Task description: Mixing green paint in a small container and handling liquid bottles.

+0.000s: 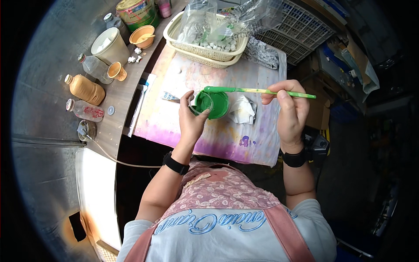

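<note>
Near the middle of the table, my left hand (191,122) is closed round a small clear cup (204,101) with green paint inside. The cup is tilted and overlaps the left side of a round tub of green paint (221,106); whether the two touch I cannot tell. My right hand (291,109) pinches a long thin paint stick (251,90) by its right part. Thick green paint coats its wider left end, which lies over the far rims of the cup and tub. Whether that end has bristles or a flat blade is hidden by paint. A crumpled white tissue (243,109) lies right of the tub.
Beyond the tub stand stacked cream baskets (205,53) with white pieces and clear plastic bags. A side counter at left carries bottles (85,89), a white bucket (110,48) and orange cups (117,71). Grey crates (301,26) stand at the far right.
</note>
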The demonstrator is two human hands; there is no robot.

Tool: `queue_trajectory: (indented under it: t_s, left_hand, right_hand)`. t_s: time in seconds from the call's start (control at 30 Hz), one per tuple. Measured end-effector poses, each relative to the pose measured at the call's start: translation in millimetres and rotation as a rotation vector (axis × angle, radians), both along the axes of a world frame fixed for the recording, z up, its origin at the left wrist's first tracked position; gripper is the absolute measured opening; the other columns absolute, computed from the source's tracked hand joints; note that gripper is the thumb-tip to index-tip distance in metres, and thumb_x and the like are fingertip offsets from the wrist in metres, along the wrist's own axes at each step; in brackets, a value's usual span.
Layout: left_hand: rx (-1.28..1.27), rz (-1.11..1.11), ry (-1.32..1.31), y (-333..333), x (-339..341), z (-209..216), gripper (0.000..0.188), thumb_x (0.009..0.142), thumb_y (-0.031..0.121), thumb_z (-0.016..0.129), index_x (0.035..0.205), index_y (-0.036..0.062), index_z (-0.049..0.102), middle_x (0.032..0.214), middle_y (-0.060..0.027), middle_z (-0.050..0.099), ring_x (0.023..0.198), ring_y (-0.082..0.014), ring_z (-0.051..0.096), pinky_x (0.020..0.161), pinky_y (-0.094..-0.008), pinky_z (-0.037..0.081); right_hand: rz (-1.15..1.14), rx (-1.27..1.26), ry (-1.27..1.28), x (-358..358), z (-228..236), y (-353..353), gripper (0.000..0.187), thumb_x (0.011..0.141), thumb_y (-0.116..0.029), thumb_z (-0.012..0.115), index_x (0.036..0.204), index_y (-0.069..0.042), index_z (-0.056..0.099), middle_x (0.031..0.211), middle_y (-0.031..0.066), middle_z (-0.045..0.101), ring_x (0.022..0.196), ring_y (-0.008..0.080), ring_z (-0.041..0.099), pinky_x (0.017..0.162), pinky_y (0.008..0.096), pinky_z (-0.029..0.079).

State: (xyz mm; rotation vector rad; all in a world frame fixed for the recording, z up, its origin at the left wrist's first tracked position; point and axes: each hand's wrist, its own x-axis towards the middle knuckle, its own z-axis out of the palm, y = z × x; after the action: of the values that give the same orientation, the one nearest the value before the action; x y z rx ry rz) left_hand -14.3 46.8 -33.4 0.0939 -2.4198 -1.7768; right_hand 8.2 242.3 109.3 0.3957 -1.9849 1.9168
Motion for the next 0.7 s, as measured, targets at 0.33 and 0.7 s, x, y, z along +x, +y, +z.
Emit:
queue_trajectory:
  t_s: [0.33, 0.7]
  left_hand:
    - [0.355, -0.146, 0.002, 3.7, 21.8, 30.9, 0.071, 0.067, -0.002, 0.072, 0.127, 0.0059, 0.035, 0.122, -0.0164, 0.046, 0.114, -0.0231, 0.046, 0.096, -0.0334, 0.039]
    - [0.455, -0.155, 0.039, -0.4, 32.5, 40.7, 0.074, 0.068, -0.006, 0.072, 0.129, 0.0098, 0.032, 0.122, -0.0132, 0.043, 0.114, -0.0209, 0.043, 0.096, -0.0324, 0.040]
  right_hand:
    - [0.298, 0.334, -0.156, -30.6, 4.5, -12.8, 0.013, 0.088, -0.010, 0.055, 0.088, 0.003, 0.057, 0.075, 0.0085, 0.063, 0.068, 0.0124, 0.061, 0.060, 0.0265, 0.048]
    - [0.397, 0.450, 0.004, -38.1, -3.4, -32.2, 0.008, 0.085, -0.007, 0.054, 0.084, 0.000, 0.056, 0.070, 0.0142, 0.058, 0.061, 0.0259, 0.059, 0.056, 0.0334, 0.045]
